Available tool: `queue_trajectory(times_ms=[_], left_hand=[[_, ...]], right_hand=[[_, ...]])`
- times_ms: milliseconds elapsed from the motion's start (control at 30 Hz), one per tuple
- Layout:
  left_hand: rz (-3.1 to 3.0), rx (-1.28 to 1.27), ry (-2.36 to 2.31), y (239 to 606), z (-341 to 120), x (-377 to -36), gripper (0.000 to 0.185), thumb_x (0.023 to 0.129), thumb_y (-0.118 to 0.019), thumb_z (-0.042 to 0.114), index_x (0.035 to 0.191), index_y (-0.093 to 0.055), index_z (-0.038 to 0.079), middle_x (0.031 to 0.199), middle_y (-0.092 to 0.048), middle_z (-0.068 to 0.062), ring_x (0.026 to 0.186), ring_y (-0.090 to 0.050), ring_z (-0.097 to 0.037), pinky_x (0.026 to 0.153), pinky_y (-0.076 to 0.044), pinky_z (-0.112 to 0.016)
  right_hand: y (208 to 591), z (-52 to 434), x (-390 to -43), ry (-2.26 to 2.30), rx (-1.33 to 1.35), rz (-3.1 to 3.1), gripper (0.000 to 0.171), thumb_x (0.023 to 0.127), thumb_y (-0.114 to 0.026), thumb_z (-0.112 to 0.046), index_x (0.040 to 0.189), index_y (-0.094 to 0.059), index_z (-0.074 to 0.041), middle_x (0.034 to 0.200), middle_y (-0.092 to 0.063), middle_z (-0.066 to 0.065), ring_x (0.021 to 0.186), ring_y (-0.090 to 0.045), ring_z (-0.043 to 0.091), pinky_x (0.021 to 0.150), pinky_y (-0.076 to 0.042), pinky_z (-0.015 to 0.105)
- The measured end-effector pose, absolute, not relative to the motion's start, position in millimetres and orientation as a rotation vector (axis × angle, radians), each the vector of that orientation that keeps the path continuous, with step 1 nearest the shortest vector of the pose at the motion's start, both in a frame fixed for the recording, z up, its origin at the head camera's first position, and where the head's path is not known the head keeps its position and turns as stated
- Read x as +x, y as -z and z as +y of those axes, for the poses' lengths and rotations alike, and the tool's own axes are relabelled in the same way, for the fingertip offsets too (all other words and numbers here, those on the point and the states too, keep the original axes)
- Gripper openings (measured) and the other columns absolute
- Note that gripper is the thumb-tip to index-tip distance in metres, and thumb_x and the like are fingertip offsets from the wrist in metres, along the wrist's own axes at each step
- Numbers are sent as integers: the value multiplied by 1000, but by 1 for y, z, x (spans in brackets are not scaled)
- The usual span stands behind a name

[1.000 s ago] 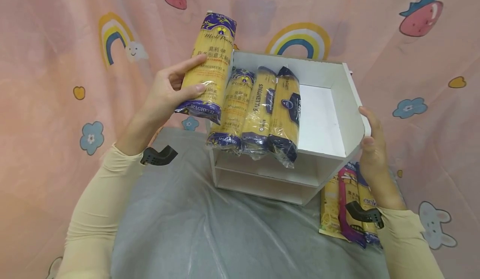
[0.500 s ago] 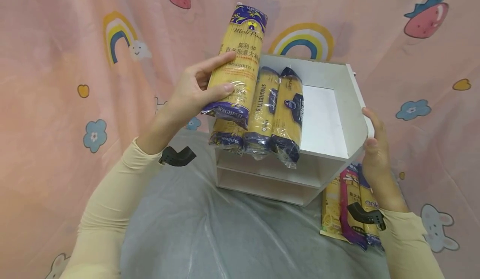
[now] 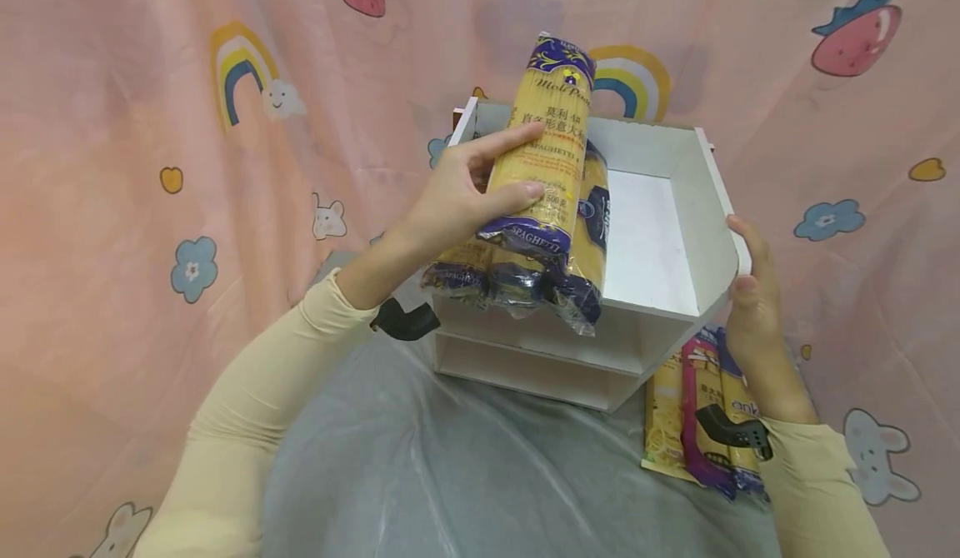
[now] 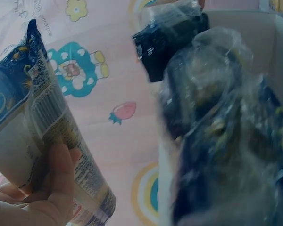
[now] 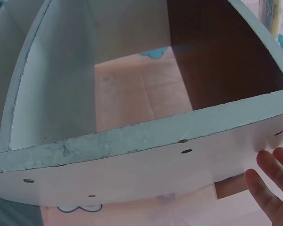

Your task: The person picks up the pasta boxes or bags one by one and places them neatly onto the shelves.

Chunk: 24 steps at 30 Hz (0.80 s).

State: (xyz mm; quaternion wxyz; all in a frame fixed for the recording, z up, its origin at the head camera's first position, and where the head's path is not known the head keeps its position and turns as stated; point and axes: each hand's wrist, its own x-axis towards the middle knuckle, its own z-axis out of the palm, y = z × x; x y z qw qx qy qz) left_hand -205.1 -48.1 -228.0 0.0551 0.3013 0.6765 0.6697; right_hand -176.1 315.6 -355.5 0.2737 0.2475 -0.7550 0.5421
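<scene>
In the head view, my left hand (image 3: 465,187) holds a clear-wrapped spaghetti pack (image 3: 536,158) with purple ends, thumb and fingers around its left side. The pack hangs tilted over other spaghetti packs (image 3: 459,271) lying on the top level of a white shelf unit (image 3: 652,233); it partly covers them. In the left wrist view, the held pack (image 4: 75,136) stands apart from the blurred wrapped ends (image 4: 217,155) of the lying packs. My right hand (image 3: 753,316) rests at the shelf's right side panel; the right wrist view shows fingertips (image 5: 266,162) against its outer face.
Right of the lying packs, the white top surface is bare. Several more pasta packs (image 3: 701,408) lie beside the unit at lower right. A grey cloth (image 3: 450,475) spreads in front. Behind hangs a pink patterned curtain (image 3: 135,125).
My left hand has carried the spaghetti pack rightward, from the left of the shelf to over the lying packs. My right hand has stayed on the side panel.
</scene>
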Motion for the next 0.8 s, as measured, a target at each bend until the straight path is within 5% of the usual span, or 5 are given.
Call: queue_trajectory(times_ms=[600,800], left_hand=[[2053,909,-1934,243,10,-211,65,89,-68,9,149,-43,6,124,-66,-20,97,-72,-21,80,-60,-31],[2187,881,-1764,246,24,-211,66,90,-71,18,150,-44,13,111,-73,-9,84,-71,-13,73,-57,-24]], right_hand=[[353,313,-172,-1468,633,-2048,77,96,-51,-59,150,-35,-6,150,-40,9,121,-52,17,91,-48,12],[354,313,-172,-1468,631,-2038,77,96,-51,-58,150,-34,-6,149,-43,9,119,-54,17,91,-48,13]])
